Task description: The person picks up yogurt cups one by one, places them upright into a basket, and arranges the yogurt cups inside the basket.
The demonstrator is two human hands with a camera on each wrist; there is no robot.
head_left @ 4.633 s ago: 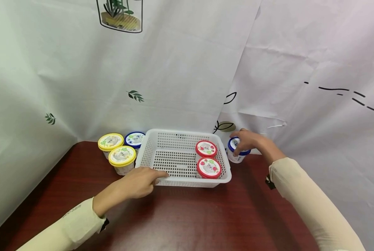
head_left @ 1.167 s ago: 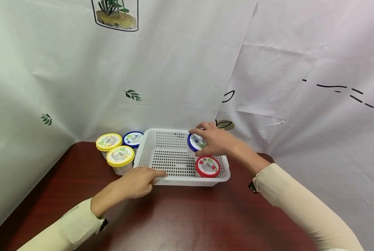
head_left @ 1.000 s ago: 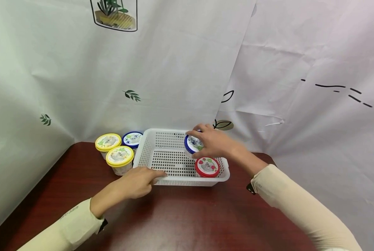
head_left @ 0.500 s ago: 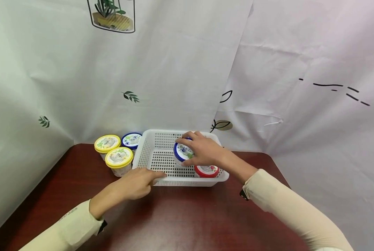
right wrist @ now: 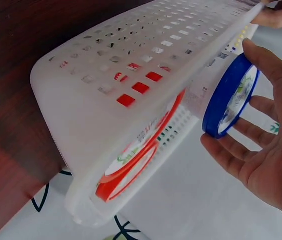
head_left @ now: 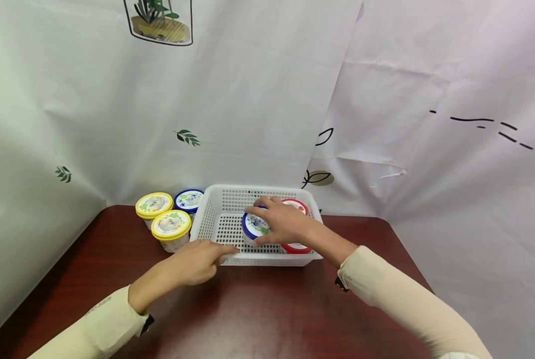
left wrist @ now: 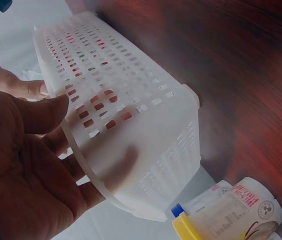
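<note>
In the head view, six tubs can be counted: two red, two blue, two yellow. The right hand (head_left: pixel 285 223) pinches one blue tub (head_left: pixel 255 226) by its rim within the outline of the basket (head_left: pixel 267 256), beside the two red tubs (head_left: pixel 297 203) at its right end. The left hand (head_left: pixel 193 262) grips the basket's near edge. Left of the basket stand the two yellow tubs (head_left: pixel 155 203) and the other blue tub (head_left: pixel 189 200). Their lids (head_left: pixel 171 223) carry fruit or leaf pictures and print too small to read. Lettering on the left sleeve (head_left: pixel 110 311) is unreadable too.

In the left wrist view, the left thumb lies outside the basket wall, the fingers inside. Beyond the basket, one yellow tub shows pink and dark print and a round emblem (left wrist: pixel 266 210), none of it legible.

In the right wrist view, the right thumb and fingers hold opposite sides of the blue lid above the basket's rim; whether the tub touches the basket's floor cannot be told. Both red tubs sit inside the basket, their print blurred.
</note>
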